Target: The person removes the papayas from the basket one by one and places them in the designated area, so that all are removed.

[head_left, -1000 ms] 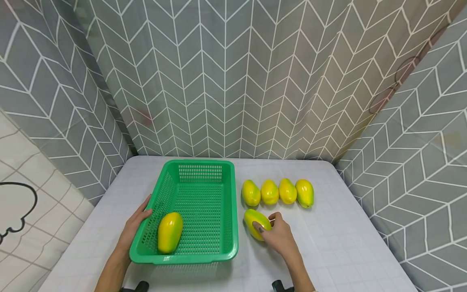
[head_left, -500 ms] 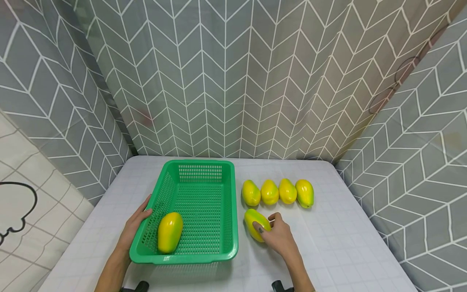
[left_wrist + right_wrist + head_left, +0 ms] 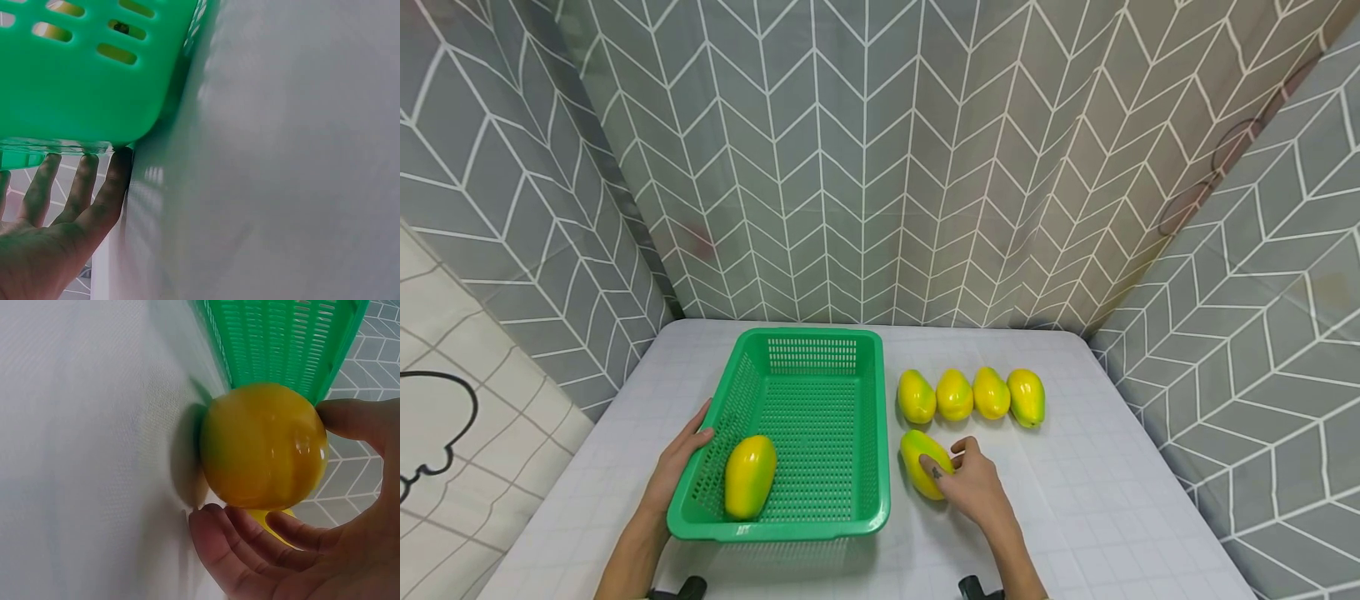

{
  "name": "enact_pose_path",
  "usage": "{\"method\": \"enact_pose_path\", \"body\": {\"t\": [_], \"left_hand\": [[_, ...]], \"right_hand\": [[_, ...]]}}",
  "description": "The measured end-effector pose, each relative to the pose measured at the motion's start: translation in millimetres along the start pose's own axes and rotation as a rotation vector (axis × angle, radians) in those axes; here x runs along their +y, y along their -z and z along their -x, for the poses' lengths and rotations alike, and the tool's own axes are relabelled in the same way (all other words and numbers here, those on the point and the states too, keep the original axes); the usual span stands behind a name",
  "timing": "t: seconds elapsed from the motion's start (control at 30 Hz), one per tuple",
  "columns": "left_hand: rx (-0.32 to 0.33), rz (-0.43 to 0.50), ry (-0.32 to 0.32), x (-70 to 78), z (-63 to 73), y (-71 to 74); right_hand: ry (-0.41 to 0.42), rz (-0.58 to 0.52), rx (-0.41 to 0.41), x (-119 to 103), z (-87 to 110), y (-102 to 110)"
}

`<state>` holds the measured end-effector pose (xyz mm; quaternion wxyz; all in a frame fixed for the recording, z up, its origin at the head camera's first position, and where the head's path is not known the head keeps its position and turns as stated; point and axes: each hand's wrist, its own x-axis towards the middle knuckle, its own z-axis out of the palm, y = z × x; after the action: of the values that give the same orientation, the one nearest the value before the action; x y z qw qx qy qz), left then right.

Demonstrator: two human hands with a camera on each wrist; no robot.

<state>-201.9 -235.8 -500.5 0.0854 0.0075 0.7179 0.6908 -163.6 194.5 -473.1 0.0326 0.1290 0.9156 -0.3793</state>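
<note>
In the head view my left hand (image 3: 674, 467) lies along the left side of a green perforated plastic basket (image 3: 880, 417). Its thumb rests at the rim, and in the left wrist view straight, spread fingers (image 3: 81, 190) touch the outer wall. One yellow-green papaya (image 3: 750, 478) lies inside, at the basket's near left. Right of the basket, my right hand (image 3: 976, 485) holds another papaya (image 3: 922, 464) on the table. The right wrist view shows the thumb on one side of this papaya (image 3: 262, 447) and the curled fingers on the opposite side.
Behind the right hand, several more papayas (image 3: 954, 395) stand in a row on the white table cloth (image 3: 1105, 500). Patterned grey curtains (image 3: 865, 167) enclose the table at the back and sides.
The papaya under my right hand has shifted very slightly. Both hands, the basket and the other papayas stay where they were.
</note>
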Motion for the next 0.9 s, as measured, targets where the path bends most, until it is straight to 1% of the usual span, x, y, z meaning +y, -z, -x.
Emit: {"method": "enact_pose_path", "body": {"t": [0.13, 0.27, 0.47, 0.6, 0.73, 0.9], "left_hand": [[0.003, 0.001, 0.013, 0.4, 0.6, -0.2], [0.006, 0.007, 0.020, 0.2, 1.0, 0.0], [0.007, 0.007, 0.015, 0.1, 1.1, -0.3], [0.003, 0.001, 0.013, 1.2, 1.2, -0.3], [-0.002, -0.008, 0.010, 2.5, 1.4, -0.4], [0.003, -0.015, 0.015, 3.4, 2.2, -1.1]], "right_hand": [[0.012, -0.012, -0.004, 0, -0.8, 2], [0.059, -0.041, 0.019, -1, -2.4, 6], [0.152, -0.069, 0.072, -7, -6.7, 12], [0.228, -0.080, 0.091, -11, -11.4, 14], [0.311, -0.091, 0.097, -15, -15.5, 16], [0.380, -0.127, 0.082, -21, -19.4, 19]]}}
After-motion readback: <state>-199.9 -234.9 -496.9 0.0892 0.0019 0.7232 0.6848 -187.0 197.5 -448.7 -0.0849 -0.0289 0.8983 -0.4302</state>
